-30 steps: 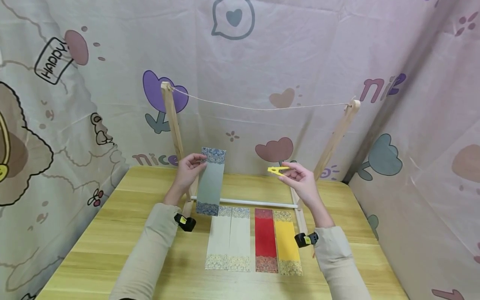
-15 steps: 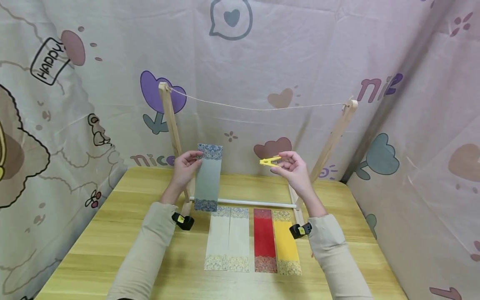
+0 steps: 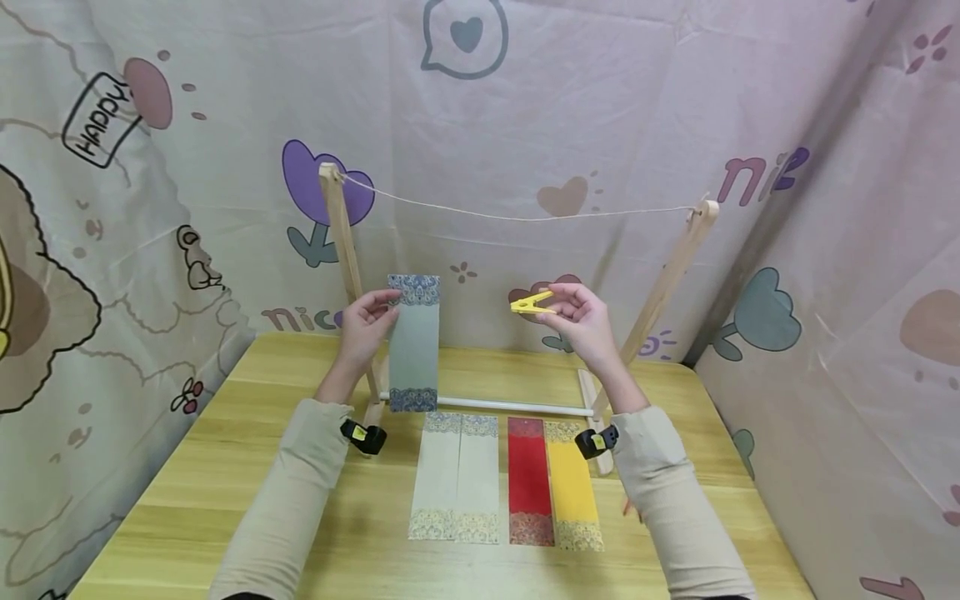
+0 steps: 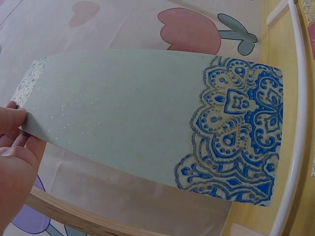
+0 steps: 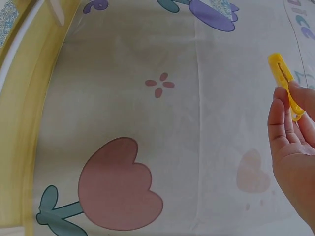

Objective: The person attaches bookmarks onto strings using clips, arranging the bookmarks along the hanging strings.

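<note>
My left hand [image 3: 367,327] pinches a pale grey-green paper card [image 3: 415,350] by its upper left edge. The card hangs upright above the table, with blue lace patterns [image 4: 241,128] at both ends. Between the thumb and fingers of my right hand [image 3: 585,321] is a yellow clothespin [image 3: 531,303], its tip pointing left. In the right wrist view the clothespin [image 5: 281,73] sticks up past the fingertips. Both hands are below a thin string [image 3: 517,218] that sags between two wooden posts.
The left post [image 3: 342,233] and right post [image 3: 675,267] stand joined low down by a white rod [image 3: 510,405]. On the wooden table [image 3: 187,483] lie two cream cards [image 3: 456,475], a red card [image 3: 530,479] and a yellow card [image 3: 576,487]. Patterned cloth [image 3: 465,125] hangs behind.
The left hand has raised the grey-green card slightly and moved it a little left. My right hand has moved up and left with the yellow clothespin. The cards on the table stay put.
</note>
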